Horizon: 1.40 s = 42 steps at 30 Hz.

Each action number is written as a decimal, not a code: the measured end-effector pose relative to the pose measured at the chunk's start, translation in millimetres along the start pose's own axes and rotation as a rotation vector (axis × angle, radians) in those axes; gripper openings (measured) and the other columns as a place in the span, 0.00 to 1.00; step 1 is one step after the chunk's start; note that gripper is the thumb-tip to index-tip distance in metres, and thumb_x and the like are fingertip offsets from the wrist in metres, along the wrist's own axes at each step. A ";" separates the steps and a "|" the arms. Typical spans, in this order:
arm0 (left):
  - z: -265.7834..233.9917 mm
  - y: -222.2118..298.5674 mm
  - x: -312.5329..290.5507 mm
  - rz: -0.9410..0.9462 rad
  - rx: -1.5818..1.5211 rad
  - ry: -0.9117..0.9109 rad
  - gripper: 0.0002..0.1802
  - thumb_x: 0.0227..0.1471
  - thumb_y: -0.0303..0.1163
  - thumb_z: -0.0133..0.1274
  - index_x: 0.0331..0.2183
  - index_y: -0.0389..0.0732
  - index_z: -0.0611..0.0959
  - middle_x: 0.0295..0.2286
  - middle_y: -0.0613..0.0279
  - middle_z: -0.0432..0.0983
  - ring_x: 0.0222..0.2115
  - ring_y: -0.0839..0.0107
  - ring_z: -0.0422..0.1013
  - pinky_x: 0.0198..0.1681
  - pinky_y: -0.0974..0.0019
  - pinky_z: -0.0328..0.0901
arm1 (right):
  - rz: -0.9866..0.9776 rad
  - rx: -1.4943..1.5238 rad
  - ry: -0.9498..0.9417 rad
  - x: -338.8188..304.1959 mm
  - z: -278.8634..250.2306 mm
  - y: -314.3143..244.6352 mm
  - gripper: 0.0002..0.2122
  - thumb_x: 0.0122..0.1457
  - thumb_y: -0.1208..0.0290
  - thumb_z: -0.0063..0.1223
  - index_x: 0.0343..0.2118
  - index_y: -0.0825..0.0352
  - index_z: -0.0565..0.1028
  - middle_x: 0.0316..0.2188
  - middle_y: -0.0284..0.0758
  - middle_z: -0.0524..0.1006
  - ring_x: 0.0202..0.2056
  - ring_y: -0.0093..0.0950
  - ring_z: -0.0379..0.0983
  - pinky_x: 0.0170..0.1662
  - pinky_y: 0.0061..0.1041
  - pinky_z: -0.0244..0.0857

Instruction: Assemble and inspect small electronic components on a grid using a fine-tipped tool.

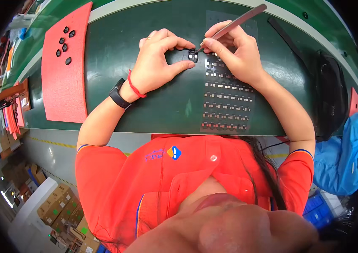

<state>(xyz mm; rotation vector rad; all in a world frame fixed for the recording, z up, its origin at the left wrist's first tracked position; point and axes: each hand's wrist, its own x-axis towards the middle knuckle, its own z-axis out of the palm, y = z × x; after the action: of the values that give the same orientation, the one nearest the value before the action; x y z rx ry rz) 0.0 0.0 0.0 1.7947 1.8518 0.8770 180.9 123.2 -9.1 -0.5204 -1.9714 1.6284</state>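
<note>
One black part [193, 59] — left hand [158, 57] pinches it, right hand [243, 57] holds tweezers [241, 20].

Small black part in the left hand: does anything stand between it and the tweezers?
Nothing visible does. The tweezers in the right hand point at the small black part from its upper right; the left hand holds its far and near edges, outside that path.
</note>
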 end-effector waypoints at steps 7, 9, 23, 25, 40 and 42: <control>-1.4 0.7 -1.7 0.071 0.053 0.028 0.15 0.38 0.36 0.64 0.34 0.50 0.84 0.28 0.70 0.70 0.36 0.70 0.65 0.45 0.64 0.53 | -0.654 -0.508 -0.124 2.5 -3.0 -7.2 0.07 0.49 0.80 0.59 0.31 0.70 0.75 0.27 0.36 0.77 0.26 0.30 0.75 0.28 0.24 0.68; -1.0 0.3 -2.3 0.076 0.061 0.033 0.15 0.38 0.36 0.64 0.34 0.50 0.83 0.28 0.70 0.70 0.36 0.70 0.65 0.45 0.64 0.53 | -0.719 -0.580 -0.114 1.7 -3.6 -7.9 0.07 0.48 0.80 0.59 0.31 0.70 0.75 0.26 0.37 0.78 0.25 0.30 0.75 0.28 0.23 0.68; -2.0 -3.0 1.1 0.092 0.039 0.029 0.14 0.37 0.36 0.63 0.33 0.50 0.84 0.28 0.69 0.70 0.35 0.70 0.65 0.44 0.63 0.52 | -0.549 -0.430 -0.029 1.5 -4.9 -6.2 0.06 0.49 0.82 0.59 0.31 0.72 0.75 0.29 0.38 0.78 0.27 0.28 0.76 0.31 0.23 0.70; -2.0 -6.4 -1.1 0.086 0.033 0.044 0.14 0.37 0.36 0.62 0.33 0.50 0.83 0.28 0.69 0.70 0.36 0.69 0.66 0.44 0.63 0.53 | -0.540 -0.404 -0.027 1.7 -1.7 -5.6 0.06 0.49 0.82 0.58 0.31 0.72 0.76 0.30 0.38 0.78 0.28 0.28 0.76 0.32 0.23 0.70; -124.2 -80.6 -34.1 -0.313 1.064 0.481 0.11 0.38 0.39 0.59 0.30 0.51 0.83 0.31 0.63 0.76 0.38 0.62 0.71 0.43 0.53 0.58 | -0.191 -0.093 0.040 -5.1 -1.0 -2.2 0.07 0.57 0.80 0.52 0.38 0.71 0.70 0.29 0.36 0.77 0.28 0.22 0.75 0.33 0.17 0.68; -142.0 -110.4 -45.6 -0.376 1.101 0.518 0.14 0.43 0.36 0.56 0.37 0.50 0.82 0.34 0.64 0.76 0.40 0.61 0.70 0.45 0.54 0.57 | -0.229 -0.118 0.043 -7.9 -1.7 0.0 0.07 0.56 0.81 0.53 0.37 0.72 0.71 0.28 0.35 0.77 0.27 0.22 0.76 0.32 0.17 0.69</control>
<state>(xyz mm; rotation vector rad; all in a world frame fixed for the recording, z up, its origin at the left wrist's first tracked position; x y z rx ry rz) -173.3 -63.3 19.9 1.6554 3.2948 0.1177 188.2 119.8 -10.1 -0.3552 -2.0213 1.3578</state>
